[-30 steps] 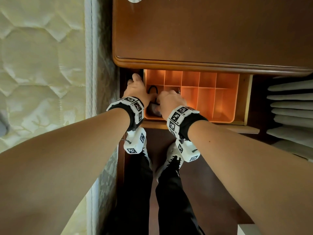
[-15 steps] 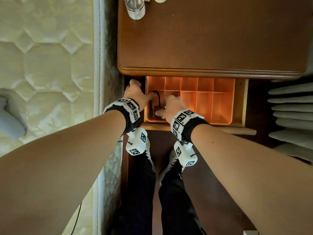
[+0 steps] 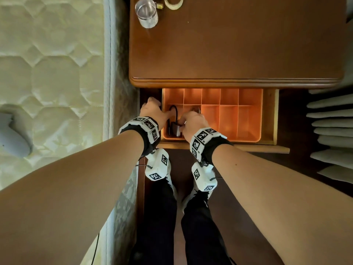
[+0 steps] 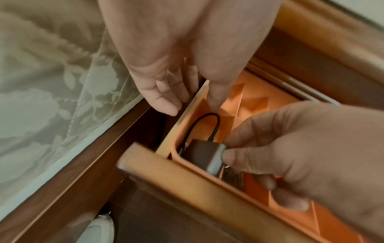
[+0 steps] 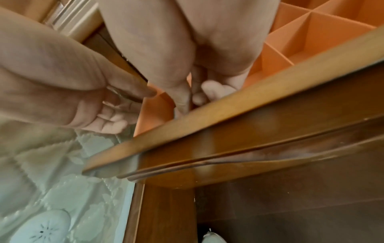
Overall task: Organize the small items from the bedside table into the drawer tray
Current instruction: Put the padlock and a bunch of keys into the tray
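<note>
An orange divided tray [image 3: 248, 115] lies in the open drawer. A grey adapter [image 3: 176, 129] with a looped black cable [image 3: 173, 109] stands in its front-left compartment. My right hand [image 3: 181, 124] pinches the adapter's right side [image 4: 209, 156] with thumb and forefinger. My left hand [image 3: 152, 111] holds the tray's left wall [image 4: 199, 97], thumb inside and fingers outside. Something small and metallic [image 3: 196, 110], partly hidden by my right hand, lies in the neighbouring compartment. In the right wrist view the drawer front [image 5: 249, 102] hides the adapter.
On the bedside table top [image 3: 236, 50] stand a clear glass [image 3: 147, 13] and a tape roll [image 3: 172, 1] at the far edge. A mattress [image 3: 47, 73] lies close on the left. Grey folded items [image 3: 332, 131] are stacked on the right. My legs stand below the drawer.
The head view has tilted up, bringing the glass and tape into sight. Both hands stay at the tray's front-left compartment. The right hand has shifted a little, uncovering the adapter.
</note>
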Tool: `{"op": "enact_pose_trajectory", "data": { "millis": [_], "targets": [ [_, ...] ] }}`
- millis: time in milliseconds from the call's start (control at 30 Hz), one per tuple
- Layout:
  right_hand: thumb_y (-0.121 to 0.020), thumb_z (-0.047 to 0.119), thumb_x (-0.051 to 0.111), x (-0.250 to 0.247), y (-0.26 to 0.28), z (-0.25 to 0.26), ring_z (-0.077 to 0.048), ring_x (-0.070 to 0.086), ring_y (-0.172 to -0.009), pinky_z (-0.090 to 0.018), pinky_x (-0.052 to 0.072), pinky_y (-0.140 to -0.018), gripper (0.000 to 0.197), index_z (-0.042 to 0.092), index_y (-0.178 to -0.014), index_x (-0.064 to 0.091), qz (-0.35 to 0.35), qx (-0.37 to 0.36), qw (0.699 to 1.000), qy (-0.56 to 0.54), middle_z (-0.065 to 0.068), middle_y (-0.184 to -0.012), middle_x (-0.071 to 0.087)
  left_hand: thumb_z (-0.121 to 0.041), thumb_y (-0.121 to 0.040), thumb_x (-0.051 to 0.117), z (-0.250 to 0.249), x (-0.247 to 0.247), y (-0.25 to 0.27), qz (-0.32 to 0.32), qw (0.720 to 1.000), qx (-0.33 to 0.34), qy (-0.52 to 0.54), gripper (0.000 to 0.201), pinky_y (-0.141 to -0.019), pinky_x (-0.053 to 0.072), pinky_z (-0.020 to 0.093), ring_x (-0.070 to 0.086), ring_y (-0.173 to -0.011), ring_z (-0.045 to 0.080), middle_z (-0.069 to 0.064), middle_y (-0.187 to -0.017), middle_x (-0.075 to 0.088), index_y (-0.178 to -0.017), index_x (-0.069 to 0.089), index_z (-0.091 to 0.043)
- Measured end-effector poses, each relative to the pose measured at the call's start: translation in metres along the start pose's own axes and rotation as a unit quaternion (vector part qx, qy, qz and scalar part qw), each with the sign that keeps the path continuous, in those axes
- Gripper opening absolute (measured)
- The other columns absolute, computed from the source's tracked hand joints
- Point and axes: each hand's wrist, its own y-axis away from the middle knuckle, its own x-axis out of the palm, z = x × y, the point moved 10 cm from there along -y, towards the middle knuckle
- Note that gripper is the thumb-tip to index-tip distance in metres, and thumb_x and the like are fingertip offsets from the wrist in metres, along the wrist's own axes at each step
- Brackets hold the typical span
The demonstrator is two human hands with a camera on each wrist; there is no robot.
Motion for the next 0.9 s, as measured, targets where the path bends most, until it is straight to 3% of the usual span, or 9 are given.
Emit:
{"op": "enact_pose_trajectory", "data": {
  "millis": [167, 267, 367, 500, 633, 733, 800, 900],
  "targets": [
    [-0.093, 0.010, 0.061, -0.006, 0.005, 0.002, -0.034, 0.054, -0.124, -0.044, 0.047, -0.104, 0.055, 0.016, -0.145, 0.043, -0.013, -0.041, 0.996, 0.073, -0.015, -0.138, 0.050, -0.047, -0.075, 0.078, 0.017, 0.031, 0.006, 0.029, 0.998, -0.033, -0.043, 0.083, -0.104, 0.043, 0.044, 0.049, -0.124, 0.035, 0.018, -0.137, 0.046, -0.138, 0.038, -0.010],
    [-0.091, 0.008, 0.065, -0.008, 0.004, 0.001, -0.035, 0.059, -0.119, -0.046, 0.051, -0.099, 0.061, 0.014, -0.144, 0.036, -0.023, -0.026, 0.998, 0.058, -0.017, -0.132, 0.054, -0.048, -0.075, 0.078, 0.026, 0.040, 0.007, 0.031, 0.997, -0.059, -0.030, 0.085, -0.104, 0.043, 0.046, 0.049, -0.126, 0.035, 0.017, -0.140, 0.045, -0.139, 0.035, -0.011],
    [-0.088, 0.012, 0.072, -0.005, -0.003, -0.007, -0.035, 0.060, -0.118, -0.045, 0.053, -0.098, 0.061, 0.009, -0.139, 0.039, -0.006, 0.028, 0.999, 0.014, -0.019, -0.132, 0.053, -0.051, -0.077, 0.076, 0.034, 0.040, 0.010, 0.048, 0.995, -0.090, -0.010, 0.091, -0.104, 0.044, 0.045, 0.048, -0.128, 0.034, 0.016, -0.144, 0.041, -0.144, 0.029, -0.011],
    [-0.087, 0.016, 0.074, -0.007, -0.010, -0.007, -0.033, 0.059, -0.119, -0.039, 0.053, -0.098, 0.059, 0.002, -0.137, 0.045, -0.010, 0.032, 0.999, 0.005, -0.019, -0.135, 0.052, -0.047, -0.078, 0.077, 0.031, 0.039, 0.011, 0.038, 0.994, -0.104, 0.003, 0.090, -0.103, 0.043, 0.045, 0.046, -0.130, 0.035, 0.018, -0.146, 0.038, -0.144, 0.028, -0.010],
    [-0.085, 0.022, 0.075, -0.004, -0.006, -0.005, -0.029, 0.070, -0.103, -0.040, 0.060, -0.085, 0.045, 0.006, -0.123, 0.057, -0.020, 0.013, 0.999, -0.028, -0.016, -0.119, 0.066, -0.053, -0.074, 0.077, 0.035, 0.039, 0.015, 0.016, 0.994, -0.105, -0.008, 0.094, -0.107, 0.040, 0.051, 0.045, -0.131, 0.038, 0.019, -0.144, 0.039, -0.142, 0.029, -0.010],
    [-0.083, 0.024, 0.076, -0.008, 0.006, -0.009, -0.027, 0.076, -0.075, -0.038, 0.064, -0.060, 0.032, 0.010, -0.108, 0.060, 0.005, 0.009, 0.992, -0.122, -0.014, -0.096, 0.072, -0.056, -0.073, 0.076, 0.034, 0.029, 0.022, -0.004, 0.996, -0.091, -0.001, 0.094, -0.106, 0.041, 0.049, 0.046, -0.129, 0.036, 0.017, -0.143, 0.042, -0.143, 0.031, -0.011],
    [-0.088, 0.018, 0.070, -0.020, 0.015, -0.014, -0.025, 0.076, -0.066, -0.030, 0.059, -0.047, 0.017, 0.012, -0.102, 0.062, 0.012, 0.020, 0.986, -0.163, -0.014, -0.095, 0.072, -0.062, -0.073, 0.071, 0.029, 0.016, 0.027, -0.016, 0.997, -0.080, 0.017, 0.094, -0.104, 0.043, 0.049, 0.048, -0.127, 0.036, 0.016, -0.141, 0.044, -0.142, 0.033, -0.012],
    [-0.093, 0.018, 0.063, -0.047, 0.032, -0.015, -0.027, 0.077, -0.065, -0.036, 0.063, -0.051, 0.013, 0.010, -0.102, 0.066, 0.018, 0.028, 0.982, -0.186, -0.016, -0.097, 0.072, -0.065, -0.075, 0.066, 0.022, -0.006, 0.035, -0.006, 0.996, -0.077, 0.041, 0.086, -0.100, 0.046, 0.046, 0.053, -0.122, 0.034, 0.013, -0.136, 0.050, -0.139, 0.043, -0.013]
  ]
}}
